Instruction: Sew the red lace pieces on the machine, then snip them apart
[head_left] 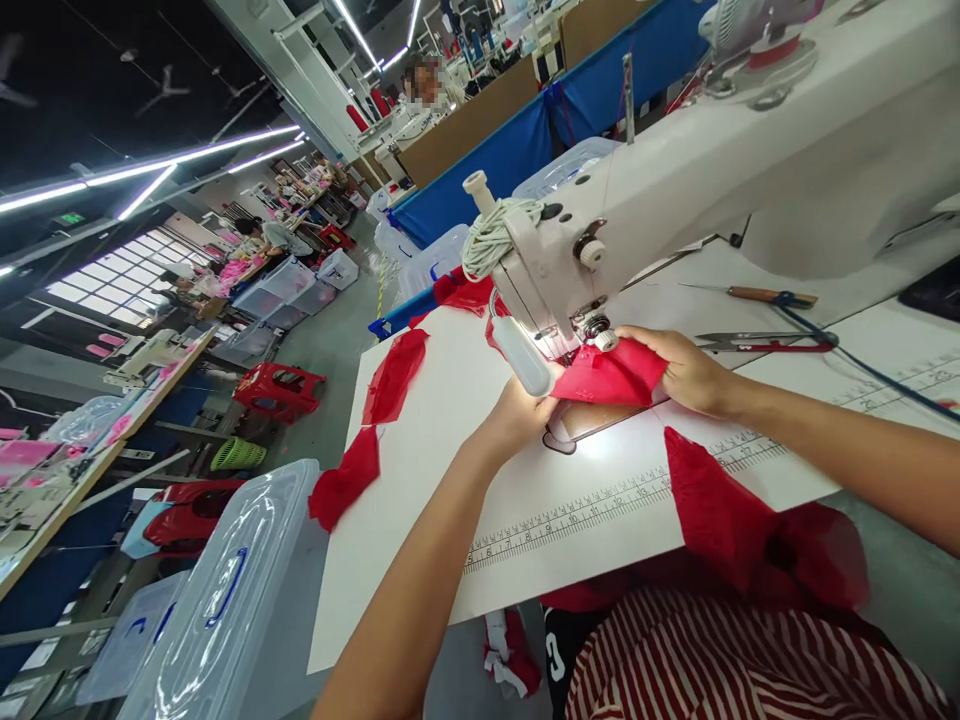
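A piece of red fabric (611, 378) lies under the needle area of a white sewing machine (559, 245). My right hand (686, 372) grips its right end, the thumb and fingers closed over the cloth. At the left end, my left hand (517, 412) has its fingers closed on the fabric's edge; the lamp (521, 355) on the machine head hides part of them. Below my right hand, another red fabric piece (712, 500) hangs over the table's front edge toward my lap. More red fabric pieces (397, 375) lie in a chain on the left side of the table.
Snips (765, 342) and a wooden-handled awl (772, 295) lie right of the machine. A printed ruler (570, 520) runs along the white table's (420, 560) front. A clear plastic bin (232, 580) stands at left. Co-workers (274, 235) sit farther back.
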